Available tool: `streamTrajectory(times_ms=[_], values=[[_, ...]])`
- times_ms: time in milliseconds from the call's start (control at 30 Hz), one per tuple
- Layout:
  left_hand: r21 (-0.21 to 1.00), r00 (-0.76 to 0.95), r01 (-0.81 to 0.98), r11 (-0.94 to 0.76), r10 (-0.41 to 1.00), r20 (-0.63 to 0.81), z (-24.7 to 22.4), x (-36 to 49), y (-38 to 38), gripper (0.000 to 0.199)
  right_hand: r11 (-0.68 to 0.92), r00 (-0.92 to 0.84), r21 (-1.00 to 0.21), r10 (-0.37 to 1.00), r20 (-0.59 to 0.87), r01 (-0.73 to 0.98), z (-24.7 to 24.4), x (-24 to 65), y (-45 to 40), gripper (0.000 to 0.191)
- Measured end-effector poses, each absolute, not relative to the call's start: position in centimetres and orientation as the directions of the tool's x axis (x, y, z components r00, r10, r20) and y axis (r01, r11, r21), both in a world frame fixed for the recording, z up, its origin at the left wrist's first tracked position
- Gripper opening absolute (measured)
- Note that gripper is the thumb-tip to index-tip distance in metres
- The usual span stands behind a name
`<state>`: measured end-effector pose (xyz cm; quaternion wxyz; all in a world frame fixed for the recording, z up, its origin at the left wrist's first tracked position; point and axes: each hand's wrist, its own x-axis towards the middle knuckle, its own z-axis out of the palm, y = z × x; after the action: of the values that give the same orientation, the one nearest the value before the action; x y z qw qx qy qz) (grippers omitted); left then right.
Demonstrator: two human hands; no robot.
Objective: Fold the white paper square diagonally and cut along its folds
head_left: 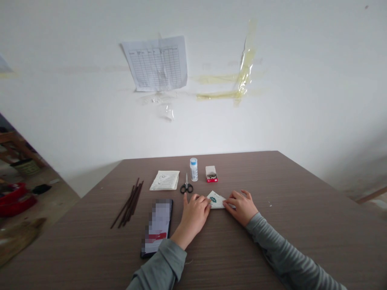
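A small folded white paper [216,200] with a green print lies on the brown table, between my two hands. My left hand [195,211] rests at its left edge, fingers bent together over that side. At the right edge my right hand [242,205] pinches the paper between thumb and fingers. Black-handled scissors [186,187] lie just beyond my left hand, points away from me. An open red and white box [211,175] with small metal pieces stands behind the paper, beside a white bottle with a blue band [194,169].
Several thin dark sticks [130,204] lie at the left of the table [290,241]. A phone [157,227] is beside my left forearm. A white packet [165,180] lies behind it. The wall [217,129] rises at the far edge.
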<state>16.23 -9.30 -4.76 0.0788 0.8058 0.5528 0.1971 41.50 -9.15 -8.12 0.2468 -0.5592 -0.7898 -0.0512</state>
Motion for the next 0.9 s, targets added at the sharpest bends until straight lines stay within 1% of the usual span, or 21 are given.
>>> streamTrajectory(times_ms=[133,267,433,600,733,800,900], values=[[0.335,0.319,0.862,-0.381,0.921,0.225,-4.5,16.7,-9.1,0.030,0.376,-0.255,-0.184,0.845,0.469,0.908,-7.8,41.2,-9.2,0.031],[0.336,0.327,0.861,-0.381,0.922,0.208,-4.4,17.1,-9.0,0.035,0.389,-0.262,-0.179,0.832,0.489,0.904,-7.4,41.0,-9.4,0.029],[0.340,0.325,0.862,-0.375,0.925,0.197,-4.6,17.1,-9.0,0.035,0.350,-0.230,-0.192,0.857,0.462,0.917,-7.4,40.4,-9.4,0.026],[0.337,0.306,0.868,-0.364,0.928,0.214,-4.7,17.1,-9.1,0.034,0.322,-0.210,-0.178,0.862,0.462,0.930,-7.4,40.0,-9.4,0.014],[0.332,0.305,0.873,-0.357,0.931,0.198,-4.5,17.2,-9.1,0.035,0.299,-0.197,-0.171,0.873,0.446,0.939,-7.0,39.5,-9.6,0.007],[0.334,0.309,0.873,-0.356,0.933,0.187,-4.4,17.2,-9.2,0.035,0.270,-0.173,-0.185,0.892,0.418,0.945,-6.8,39.2,-9.8,0.007],[0.335,0.310,0.875,-0.350,0.936,0.168,-4.3,17.3,-9.2,0.035,0.236,-0.138,-0.209,0.907,0.397,0.949,-6.9,38.7,-10.0,0.012]])
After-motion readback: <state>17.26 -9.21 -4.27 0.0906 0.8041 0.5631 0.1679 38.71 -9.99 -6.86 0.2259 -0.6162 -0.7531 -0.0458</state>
